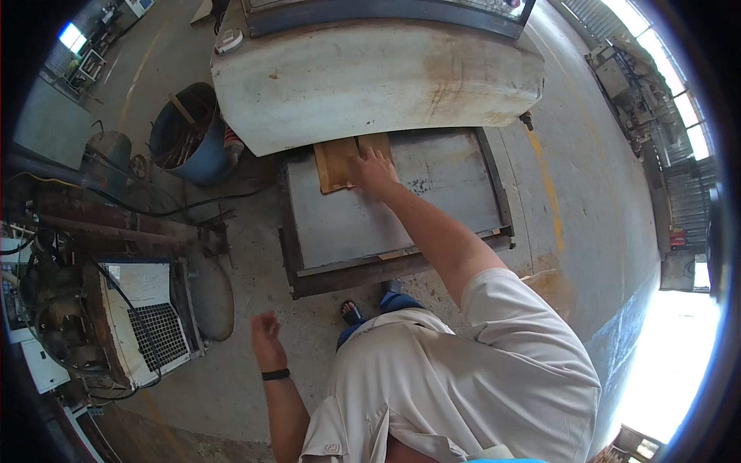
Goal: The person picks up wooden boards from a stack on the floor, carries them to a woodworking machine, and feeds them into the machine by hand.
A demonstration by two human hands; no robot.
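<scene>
My right hand (376,174) reaches forward with its fingers spread over a flat brown piece (333,170), which looks like cardboard or thin board. It lies on a grey metal tabletop (448,185), and a dark gap runs through its far part. The far edge of the brown piece is hidden beneath a large, rust-stained off-white machine cover (370,85). My left hand (268,341), with a dark band on its wrist, hangs in the air beside my body, away from the table. Its fingers are loosely bent and nothing shows in them.
A blue bucket (184,135) holding scrap stands to the left of the table. A black cable (177,210) crosses the floor there. Nearer on the left is a machine with a black grille (158,336). The tabletop has a raised dark metal edge (494,181).
</scene>
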